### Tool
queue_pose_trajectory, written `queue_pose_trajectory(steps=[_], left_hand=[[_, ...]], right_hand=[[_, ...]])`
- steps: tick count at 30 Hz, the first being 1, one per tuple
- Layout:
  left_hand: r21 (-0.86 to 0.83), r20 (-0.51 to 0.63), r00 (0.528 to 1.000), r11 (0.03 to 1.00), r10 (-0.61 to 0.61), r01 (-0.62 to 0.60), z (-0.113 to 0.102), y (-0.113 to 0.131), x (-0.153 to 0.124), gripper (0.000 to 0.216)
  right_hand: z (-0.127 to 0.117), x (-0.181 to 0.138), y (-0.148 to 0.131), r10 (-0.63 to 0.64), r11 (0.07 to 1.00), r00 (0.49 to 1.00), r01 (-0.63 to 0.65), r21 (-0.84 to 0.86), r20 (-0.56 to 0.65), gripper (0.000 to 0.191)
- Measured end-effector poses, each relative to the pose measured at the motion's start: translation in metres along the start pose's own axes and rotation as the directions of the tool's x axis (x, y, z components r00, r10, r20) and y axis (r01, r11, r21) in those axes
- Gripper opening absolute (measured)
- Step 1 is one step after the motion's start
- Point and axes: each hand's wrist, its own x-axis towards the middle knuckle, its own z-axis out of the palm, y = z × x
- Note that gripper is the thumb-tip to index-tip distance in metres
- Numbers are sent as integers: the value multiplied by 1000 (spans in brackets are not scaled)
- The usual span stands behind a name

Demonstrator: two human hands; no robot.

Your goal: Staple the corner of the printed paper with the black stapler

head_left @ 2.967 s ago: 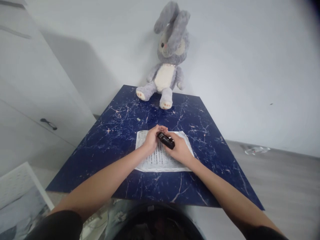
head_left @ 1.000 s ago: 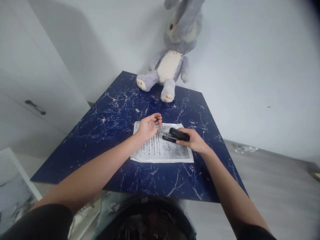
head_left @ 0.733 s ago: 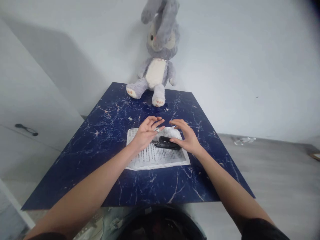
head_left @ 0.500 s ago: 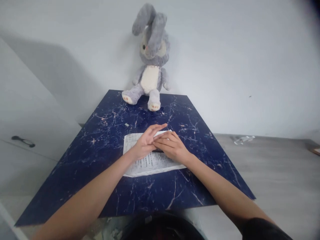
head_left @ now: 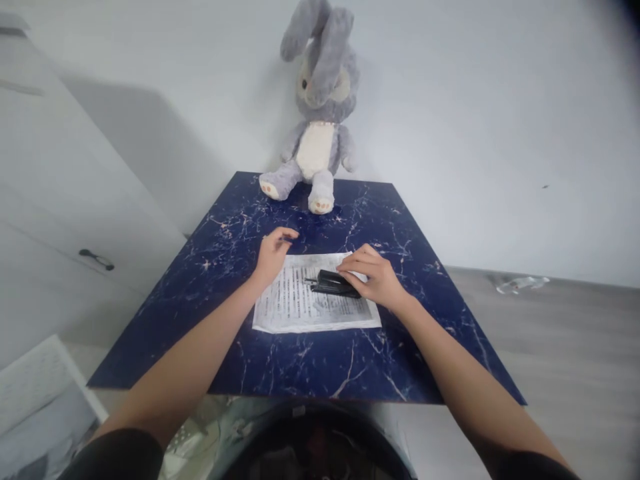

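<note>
A black stapler (head_left: 333, 283) with a metal piece sticking out of its left end lies on a printed sheet of paper (head_left: 300, 310). My right hand (head_left: 373, 275) is on the stapler's right part, thumb and fingers closed at its upper edge; the hand covers some of that end. My left hand (head_left: 274, 255) is above the paper's upper left corner, apart from the stapler. Its fingers are curved, with a gap between thumb and forefinger, and I see nothing held there.
The paper lies on a dark blue marble-patterned table (head_left: 320, 370). A grey plush rabbit (head_left: 320, 120) sits at the far edge against the wall. A white cabinet (head_left: 75, 200) stands on the left, and a clear plastic item (head_left: 523, 285) lies on the floor at right.
My hands, together over the stapler before, have parted. The left has moved left, away from it; the right stays at the stapler, which now shows more fully. The view has shifted a little.
</note>
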Motion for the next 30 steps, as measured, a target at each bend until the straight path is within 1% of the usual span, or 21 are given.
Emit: queue_pose_trajectory(steps=[1, 3, 4, 6, 8, 10, 12, 14, 16, 17, 18, 20, 22, 23, 24, 25, 26, 27, 28, 29, 30], left_hand=[[217, -64, 997, 976, 40, -25, -8, -8, 3, 22], [548, -164, 981, 836, 106, 1, -22, -23, 7, 34], [655, -172, 978, 755, 117, 25, -26, -29, 7, 40], [788, -131, 987, 613, 88, 50, -31, -36, 7, 48], [861, -48, 998, 508, 28, 27, -31, -39, 7, 48], [902, 17, 1000, 432, -4, -14, -30, -39, 7, 47], [921, 48, 999, 387, -5, -42, -30, -37, 8, 46], [925, 52, 999, 376, 2, -49, -30, -34, 9, 46], [909, 49, 999, 415, 10, -49, -29, -32, 9, 44], [891, 43, 999, 451, 27, -51, -29, -31, 9, 43], [867, 33, 998, 495, 60, -58, -28, -30, 9, 42], [796, -1, 987, 598, 163, -98, -26, -30, 9, 42], [683, -52, 965, 714, 257, -153, -21, -30, 8, 39], [603, -82, 958, 779, 276, -172, -18, -30, 7, 35], [505, -116, 955, 844, 273, -180, -15, -30, 6, 31], [394, -148, 957, 902, 249, -174, -10, -31, 4, 25], [277, -171, 962, 948, 212, -159, -6, -30, 2, 20], [160, -181, 969, 977, 168, -139, -1, -30, 0, 17], [51, -175, 977, 992, 121, -114, 4, -28, -3, 16], [-46, -153, 985, 996, 75, -83, 9, -27, -5, 16], [-126, -120, 992, 991, 31, -47, 12, -25, -8, 18]], right_hand=[[-2, -2, 0, -19, 1000, 998, 19, -7, 59, 21], [-5, -4, -5, -75, 995, 978, 85, -44, 194, 26], [-5, -4, -8, -114, 988, 957, 137, -69, 267, 29], [-2, -4, -17, -213, 954, 880, 282, -106, 425, 34], [2, -2, -24, -299, 895, 790, 426, -130, 535, 34], [9, 0, -29, -342, 839, 741, 518, -167, 578, 27], [15, 2, -31, -362, 797, 715, 570, -199, 598, 19], [21, 3, -34, -372, 772, 696, 599, -211, 614, 19], [23, 3, -38, -396, 772, 694, 606, -192, 602, 23], [22, 3, -39, -408, 787, 708, 592, -171, 577, 22], [21, 3, -39, -413, 815, 739, 560, -145, 532, 21], [14, 2, -33, -367, 897, 849, 431, -97, 380, 16], [3, -1, -15, -199, 973, 966, 215, -85, 163, 13], [-4, -3, 0, -81, 992, 996, 85, -96, 44, 12], [-11, -7, 17, 47, 992, 997, -54, -117, -61, 12], [-18, -12, 35, 171, 968, 970, -198, -152, -170, 13], [-24, -18, 55, 276, 926, 930, -325, -192, -244, 15], [-29, -25, 74, 368, 873, 892, -429, -234, -263, 16], [-33, -32, 92, 451, 814, 860, -507, -285, -239, 17], [-36, -38, 108, 533, 748, 812, -584, -315, -238, 18], [-36, -44, 121, 608, 699, 761, -649, -301, -228, 18]])
